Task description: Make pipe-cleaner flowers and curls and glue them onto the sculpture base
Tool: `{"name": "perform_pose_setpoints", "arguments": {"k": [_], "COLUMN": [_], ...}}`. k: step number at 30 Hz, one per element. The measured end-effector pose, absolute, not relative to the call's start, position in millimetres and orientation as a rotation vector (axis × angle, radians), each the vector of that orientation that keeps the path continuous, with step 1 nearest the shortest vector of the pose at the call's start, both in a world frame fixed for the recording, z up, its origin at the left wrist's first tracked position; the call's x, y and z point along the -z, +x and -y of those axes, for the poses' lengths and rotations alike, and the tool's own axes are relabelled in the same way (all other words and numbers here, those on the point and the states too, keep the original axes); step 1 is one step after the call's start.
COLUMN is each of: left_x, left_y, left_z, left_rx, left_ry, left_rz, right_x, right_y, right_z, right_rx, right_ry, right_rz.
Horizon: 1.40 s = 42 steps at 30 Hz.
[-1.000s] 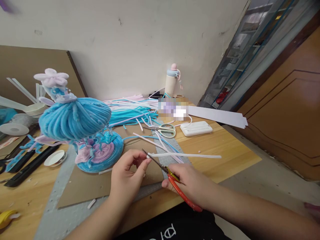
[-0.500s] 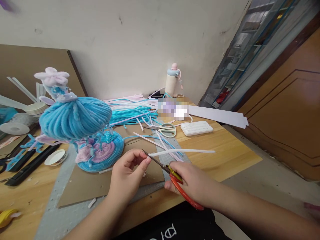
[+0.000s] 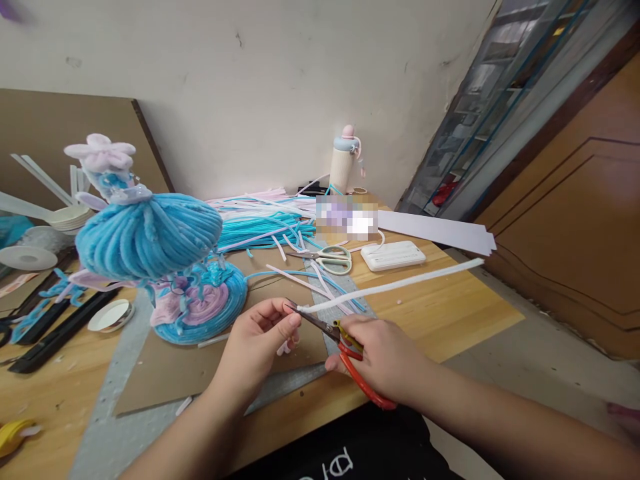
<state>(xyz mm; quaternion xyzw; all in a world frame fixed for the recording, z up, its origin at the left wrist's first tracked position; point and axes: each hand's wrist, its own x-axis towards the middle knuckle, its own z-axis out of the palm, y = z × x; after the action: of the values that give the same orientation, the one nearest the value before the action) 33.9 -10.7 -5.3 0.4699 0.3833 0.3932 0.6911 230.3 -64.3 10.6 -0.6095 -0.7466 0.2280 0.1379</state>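
Note:
My left hand (image 3: 263, 337) is closed, thumb and fingertips pinching one end of a white pipe cleaner (image 3: 400, 285) that stretches off to the right over the table. My right hand (image 3: 380, 353) grips red-handled scissors (image 3: 367, 381). Their dark blades reach to my left fingertips, right at the pinched end; whether they are cutting into it I cannot tell. A small pale pink bit shows below my left fingers. To the left stands a fuzzy figure with a pleated blue skirt (image 3: 150, 237) and a flower on top, on a round blue and pink base (image 3: 237, 303).
Beneath lies a brown board (image 3: 165, 383) on a grey mat (image 3: 95, 427). Behind are bundled blue pipe cleaners (image 3: 270, 230), spare scissors (image 3: 336, 260), a white power bank (image 3: 393, 256) and a bottle (image 3: 341, 167). A black glue gun or tool (image 3: 45, 347) lies left.
The white pipe cleaner's free end has swung up and farther right, and more of its length shows. My right hand and the scissors have shifted slightly left.

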Motion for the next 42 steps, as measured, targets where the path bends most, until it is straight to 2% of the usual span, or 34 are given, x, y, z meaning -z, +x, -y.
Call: {"name": "perform_pose_setpoints", "arguments": {"k": [8,15,25,42], "left_x": [9,6,5,5], "left_y": [37,40,38,36], "left_z": [9,7,9,10], "left_rx": [-0.890,-0.983,-0.905,-1.020], "left_ry": [1.034,0.956,1.045,1.032], "left_rz": [-0.868,-0.954,-0.916,-0.898], "right_x": [-5,-8,-13,-21], "right_y": [225,222,222,219], "right_z": [63,54,54,56], "right_rx": [-0.598,-0.678,-0.771,-0.948], "right_ry": [-1.843,-1.928,-1.817,-1.807], "right_rz": [2.168,2.169,2.205,2.058]}}
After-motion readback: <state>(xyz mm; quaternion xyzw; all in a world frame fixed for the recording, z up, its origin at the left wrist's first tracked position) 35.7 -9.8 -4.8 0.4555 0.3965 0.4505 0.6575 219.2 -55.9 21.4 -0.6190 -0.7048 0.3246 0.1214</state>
